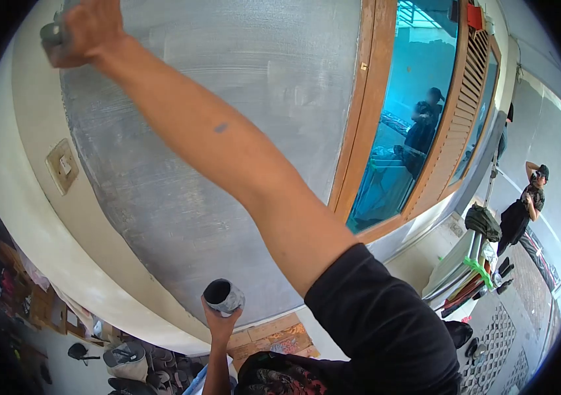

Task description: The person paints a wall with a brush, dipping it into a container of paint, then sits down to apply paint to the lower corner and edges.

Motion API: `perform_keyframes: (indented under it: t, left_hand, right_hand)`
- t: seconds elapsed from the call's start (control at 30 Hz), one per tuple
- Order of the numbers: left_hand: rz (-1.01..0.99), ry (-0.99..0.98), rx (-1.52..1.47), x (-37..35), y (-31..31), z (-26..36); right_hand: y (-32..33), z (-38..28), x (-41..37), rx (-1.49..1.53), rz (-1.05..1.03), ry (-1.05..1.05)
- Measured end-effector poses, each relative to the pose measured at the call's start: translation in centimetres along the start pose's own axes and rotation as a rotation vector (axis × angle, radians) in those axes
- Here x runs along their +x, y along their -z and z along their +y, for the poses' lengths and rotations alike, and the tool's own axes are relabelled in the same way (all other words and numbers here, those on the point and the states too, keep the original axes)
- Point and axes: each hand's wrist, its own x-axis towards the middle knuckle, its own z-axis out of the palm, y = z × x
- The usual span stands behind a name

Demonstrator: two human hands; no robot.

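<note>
My left hand (pixel 222 322), low in the head view, is closed around a grey-smeared cup (pixel 228 297). The cup tilts so that its dark inside shows; I cannot see what it holds. My right arm reaches across to the upper left, with a grey smudge on the forearm. There my right hand (pixel 93 29), slightly blurred, grips a grey-green object (pixel 52 34) whose kind I cannot make out, near the cream border of the wall. Behind the arm is a grey wall panel (pixel 228 197) with streaky, uneven strokes.
A switch plate (pixel 63 166) is on the cream border at left. To the right stands a wooden-framed window (pixel 353 131) with blue glass. Shoes and a bag (pixel 127 361) lie below left. Folded items (pixel 458 270) lean at right, and a person (pixel 524 204) is farther back.
</note>
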Motion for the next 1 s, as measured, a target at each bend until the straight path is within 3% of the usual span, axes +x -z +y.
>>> perform_keyframes:
  t: [0.03,0.13,0.2,0.23,0.3,0.33,0.4,0.5,0.57,0.6,0.67,0.73,0.87,1.0]
  left_hand:
    - [0.001,0.004,-0.018,0.0,0.5,-0.3]
    - [-0.024,0.001,0.029,-0.3,0.9,0.2]
    - [-0.036,0.013,0.025,-0.6,0.7,1.2]
    - [-0.045,0.02,0.03,-0.6,0.7,1.3]
    - [-0.069,0.013,0.058,-0.5,1.3,0.3]
    - [-0.087,0.0,0.087,-0.6,1.4,-0.2]
    - [-0.061,0.03,0.021,-0.7,1.1,-0.7]
    - [-0.04,0.05,-0.024,-0.8,0.5,-1.3]
    - [-0.038,0.037,-0.002,-1.0,0.6,-1.8]
    - [-0.015,0.023,-0.015,-1.1,0.5,-2.2]
    - [0.015,0.009,-0.013,-1.9,0.4,-2.4]
    - [0.126,-0.001,0.022,-2.8,0.1,-2.3]
    - [0.158,0.016,0.131,-4.4,0.5,-0.9]
    - [0.249,0.029,0.077,-5.8,0.8,-0.4]
  right_hand:
    - [-0.2,-0.5,0.2,0.035,0.086,0.029]
    - [4.8,1.7,0.2,0.039,0.049,0.022]
    - [10.7,4.8,-0.1,0.052,0.004,0.018]
    - [14.3,8.0,-0.9,0.065,0.062,0.112]
    - [23.1,11.6,-2.4,-0.004,0.022,0.051]
    - [28.1,13.0,-2.7,-0.231,-0.186,0.027]
    - [33.0,14.2,-2.7,-0.451,-0.282,0.083]
    - [33.5,17.4,-5.5,-0.601,-0.293,0.044]
    - [29.9,15.9,-5.4,-0.635,-0.391,0.131]
    - [27.2,17.2,-7.7,-0.584,-0.434,0.019]
    - [21.2,13.1,-7.2,-0.506,-0.431,0.032]
    - [13.5,11.8,-8.4,-0.387,-0.371,-0.02]
    - [1.6,5.1,-6.2,-0.183,-0.185,-0.121]
    - [-0.7,1.0,-3.6,-0.057,0.026,-0.141]
